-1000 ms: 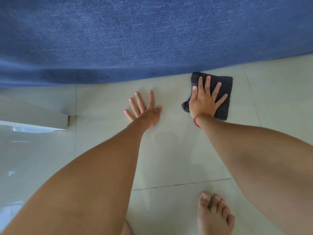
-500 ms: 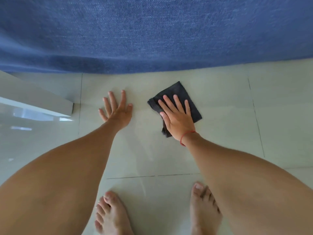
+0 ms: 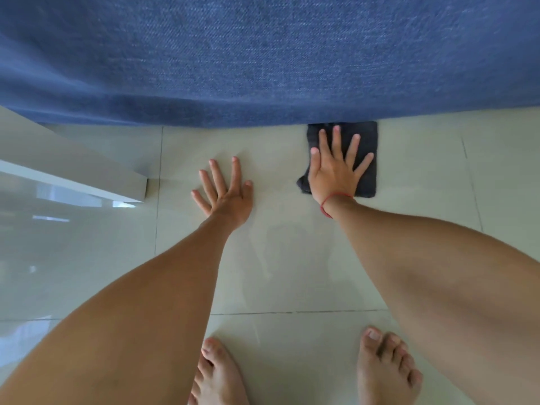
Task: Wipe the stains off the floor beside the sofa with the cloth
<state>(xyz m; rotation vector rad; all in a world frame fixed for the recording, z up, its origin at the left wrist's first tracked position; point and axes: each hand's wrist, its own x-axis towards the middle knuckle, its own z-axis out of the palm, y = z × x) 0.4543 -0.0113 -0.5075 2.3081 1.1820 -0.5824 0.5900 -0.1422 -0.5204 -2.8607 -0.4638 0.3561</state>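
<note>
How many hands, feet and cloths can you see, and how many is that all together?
Hands: 2, the left hand and the right hand
Feet: 2, the left foot and the right foot
Cloths: 1, the dark cloth
Total: 5

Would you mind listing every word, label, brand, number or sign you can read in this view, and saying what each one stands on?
None: no readable text shows anywhere in the view.
The blue sofa shows plain woven fabric, no tag or label.
The dark cloth under the right hand is unmarked.
The red band on that wrist bears no lettering.
The floor tiles and the white furniture carry no marks.
</note>
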